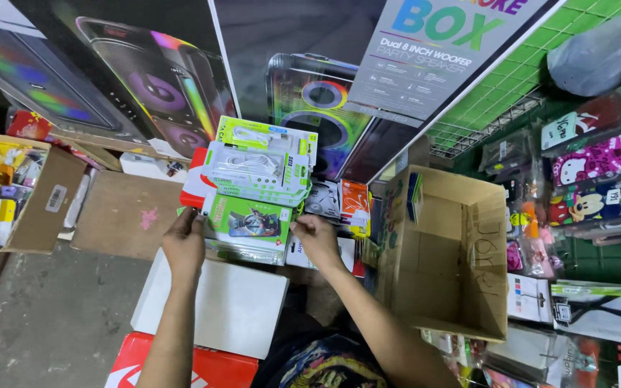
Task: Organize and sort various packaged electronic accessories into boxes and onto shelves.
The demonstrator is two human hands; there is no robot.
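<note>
Green-white stack of cable packs (256, 183) | left hand (183, 241), right hand (315, 241) grip its sides, steadying it | open cardboard box (468, 287) right of stack

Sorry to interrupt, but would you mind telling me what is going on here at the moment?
A person holds a stack of green-and-white packaged accessories between both hands, the left hand at its left edge and the right hand at its right. The stack sits above a white box. An open cardboard box stands to the right, mostly empty.

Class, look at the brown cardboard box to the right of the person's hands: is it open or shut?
Open. The brown cardboard box has its flaps spread, showing a mostly bare interior with one small packet at its upper left.
</note>
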